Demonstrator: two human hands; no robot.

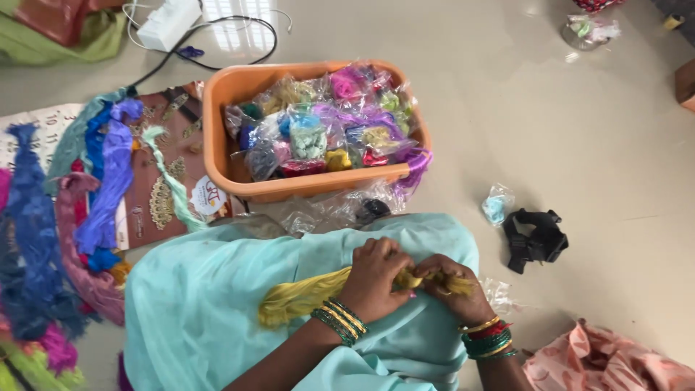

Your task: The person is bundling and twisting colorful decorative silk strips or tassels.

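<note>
Item: yellow thread bundle (304, 295), lying across the person's lap on pale turquoise cloth (210, 304).

Handling: left hand (373, 279) has its fingers closed around the bundle's middle; right hand (456, 286) pinches the frayed end, fingers narrow and holding strands.

Progress, judged: one end appears gathered between the hands, while the long tail at left hangs loose and unworked, so much seems left.

Appearance: soft, glossy, pale yellow strands, thick at the tail and bunched at the grip.

Nearby: orange tub (217, 108) of bagged coloured threads; blue and purple skeins (108, 181) on the floor; black strap (536, 239).
</note>
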